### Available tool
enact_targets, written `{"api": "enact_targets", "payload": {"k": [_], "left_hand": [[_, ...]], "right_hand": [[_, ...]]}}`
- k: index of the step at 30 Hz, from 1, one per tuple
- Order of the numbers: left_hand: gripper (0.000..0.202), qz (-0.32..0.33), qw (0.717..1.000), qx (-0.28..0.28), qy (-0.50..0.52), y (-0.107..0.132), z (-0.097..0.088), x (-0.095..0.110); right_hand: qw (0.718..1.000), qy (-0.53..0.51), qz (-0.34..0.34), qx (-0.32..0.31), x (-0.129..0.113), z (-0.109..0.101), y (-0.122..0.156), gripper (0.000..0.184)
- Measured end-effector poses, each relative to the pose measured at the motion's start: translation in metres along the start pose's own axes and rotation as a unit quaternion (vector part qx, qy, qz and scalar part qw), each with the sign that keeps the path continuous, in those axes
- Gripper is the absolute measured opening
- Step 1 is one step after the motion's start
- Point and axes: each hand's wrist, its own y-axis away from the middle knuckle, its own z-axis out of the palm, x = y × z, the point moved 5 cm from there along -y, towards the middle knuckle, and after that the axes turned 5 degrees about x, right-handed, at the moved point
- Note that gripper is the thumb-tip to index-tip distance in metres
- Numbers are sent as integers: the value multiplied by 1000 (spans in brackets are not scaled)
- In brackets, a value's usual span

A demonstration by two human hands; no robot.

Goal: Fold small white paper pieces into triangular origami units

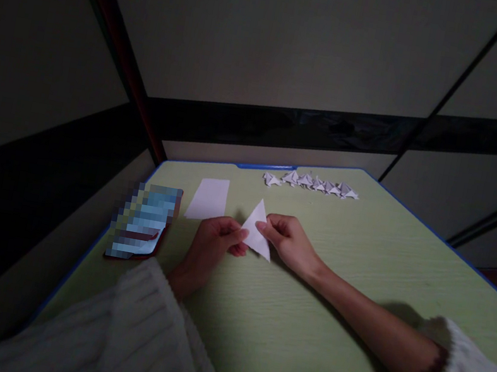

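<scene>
Held up over the middle of the table is a white sheet of paper folded into a triangle [256, 239], its point facing away from me. My left hand [218, 240] pinches its left edge between thumb and fingers. On the opposite side, my right hand [286, 236] grips it, the thumb lying on the paper's face and the fingers behind. A flat white sheet of paper [208, 199] lies just beyond my left hand. Several small folded paper figures [318, 184] stand in a row near the far edge.
A phone [146, 222] with a lit, partly blurred screen lies at the left edge of the pale green table [335, 349], which has a blue rim. Behind the table rises a panelled surface [273, 43] with a dark band across it.
</scene>
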Motion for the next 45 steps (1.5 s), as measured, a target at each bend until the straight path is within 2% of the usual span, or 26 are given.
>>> {"api": "enact_targets", "payload": {"k": [4, 11, 15, 19, 25, 27, 29, 31, 32, 34, 36, 38, 40, 42, 44, 45], "left_hand": [[15, 6, 1000, 7, 3, -1, -1, 1], [14, 9, 999, 49, 20, -3, -9, 3], [13, 15, 998, 59, 35, -5, -11, 4], [13, 1, 996, 56, 65, -7, -11, -1], [13, 5, 996, 58, 63, -7, -12, 0], [16, 38, 997, 61, 24, -5, -12, 6], [19, 101, 990, 80, -52, -3, -15, 14], [17, 189, 964, 115, -148, 2, -20, 25], [15, 243, 944, 110, -194, 6, -20, 31], [16, 335, 898, 75, -276, 14, -18, 38], [17, 371, 862, 3, -345, 19, -14, 39], [18, 387, 848, -30, -362, 21, -12, 38], [18, 384, 863, -11, -328, 20, -12, 38], [18, 347, 904, 54, -245, 14, -17, 36], [29, 241, 960, 69, -127, 5, -17, 24], [28, 187, 980, 55, -51, 2, -14, 18]], "right_hand": [[998, 57, 0, 9, -3, -2, 2, 37], [997, 18, -25, -74, -1, 3, 0, 27], [993, 110, -38, -24, -5, 2, 0, 31], [993, 113, -30, -13, -6, 3, 2, 35], [991, 92, -55, -76, -12, 3, 5, 29], [988, 117, -74, -65, -12, 0, 4, 30], [988, 128, -77, -34, -10, -5, 2, 33], [994, 91, -53, -13, -5, -10, 0, 37], [998, 46, -27, -13, -2, -11, -2, 38], [995, -84, 41, -31, 4, -10, -3, 40], [974, -201, 94, -52, 4, -7, -3, 37], [957, -255, 112, -74, 1, -4, 0, 27], [954, -269, 109, -79, -4, -3, 2, 19], [954, -276, 103, -49, -6, -4, 2, 19], [955, -279, 98, -5, -6, -7, 2, 21], [956, -278, 98, 11, -5, -7, 2, 22]]}}
